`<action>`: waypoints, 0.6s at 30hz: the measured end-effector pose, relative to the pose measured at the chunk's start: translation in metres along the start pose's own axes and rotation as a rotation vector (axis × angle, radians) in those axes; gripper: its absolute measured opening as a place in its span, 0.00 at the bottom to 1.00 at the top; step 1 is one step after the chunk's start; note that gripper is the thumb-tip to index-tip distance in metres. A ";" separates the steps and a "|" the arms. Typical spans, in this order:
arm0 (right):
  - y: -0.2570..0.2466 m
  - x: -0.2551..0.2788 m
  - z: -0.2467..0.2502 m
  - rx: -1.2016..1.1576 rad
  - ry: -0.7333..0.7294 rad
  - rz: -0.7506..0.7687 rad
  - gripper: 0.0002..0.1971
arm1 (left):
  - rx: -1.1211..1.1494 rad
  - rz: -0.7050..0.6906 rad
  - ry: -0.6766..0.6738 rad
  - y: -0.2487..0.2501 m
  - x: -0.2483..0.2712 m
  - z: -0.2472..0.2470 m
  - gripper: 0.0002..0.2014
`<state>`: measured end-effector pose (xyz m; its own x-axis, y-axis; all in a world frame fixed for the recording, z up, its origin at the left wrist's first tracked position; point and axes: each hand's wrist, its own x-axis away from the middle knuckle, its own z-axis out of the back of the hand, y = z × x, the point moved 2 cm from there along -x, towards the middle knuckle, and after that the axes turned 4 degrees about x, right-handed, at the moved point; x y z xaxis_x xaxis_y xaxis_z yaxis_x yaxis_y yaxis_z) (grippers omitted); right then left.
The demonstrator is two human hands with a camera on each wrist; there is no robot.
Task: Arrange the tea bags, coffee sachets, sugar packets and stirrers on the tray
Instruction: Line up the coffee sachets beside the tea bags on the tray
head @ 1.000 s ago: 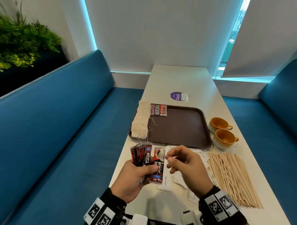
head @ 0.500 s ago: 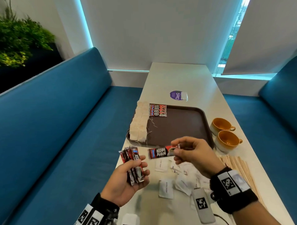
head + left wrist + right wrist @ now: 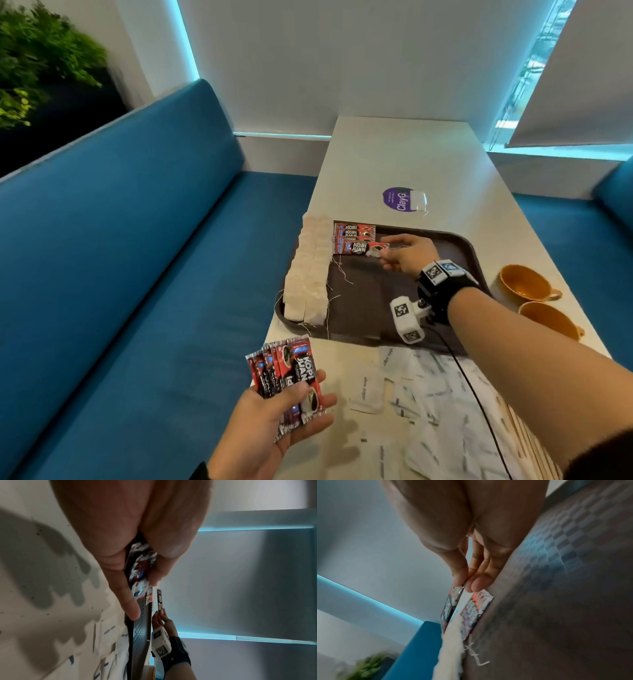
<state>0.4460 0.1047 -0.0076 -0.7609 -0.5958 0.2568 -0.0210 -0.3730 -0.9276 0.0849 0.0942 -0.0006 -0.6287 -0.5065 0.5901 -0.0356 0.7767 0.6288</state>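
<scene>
Right hand [image 3: 406,253] pinches one red-and-black foil coffee sachet [image 3: 363,248] to extend the dark brown plastic tray [image 3: 466,246] row; left hand [image 3: 274,421] grasps spare red-and-black coffee sachets [image 3: 286,371]

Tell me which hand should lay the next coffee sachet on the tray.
Right. The right hand is already over the tray, pinching one coffee sachet beside the sachets already laid. The left hand is back near the table edge, its grip full with the spare sachets.
</scene>
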 end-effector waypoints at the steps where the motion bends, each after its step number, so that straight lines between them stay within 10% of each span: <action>1: 0.006 -0.011 -0.005 0.031 -0.009 -0.028 0.14 | 0.002 0.014 0.008 0.000 -0.003 0.001 0.14; 18: -0.002 -0.043 -0.030 0.418 0.067 -0.114 0.07 | 0.031 0.083 -0.067 0.005 -0.015 0.001 0.20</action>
<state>0.4592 0.1529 -0.0253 -0.8096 -0.4919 0.3204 0.1466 -0.6979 -0.7010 0.0929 0.1057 -0.0072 -0.6807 -0.4151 0.6036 -0.0048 0.8265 0.5629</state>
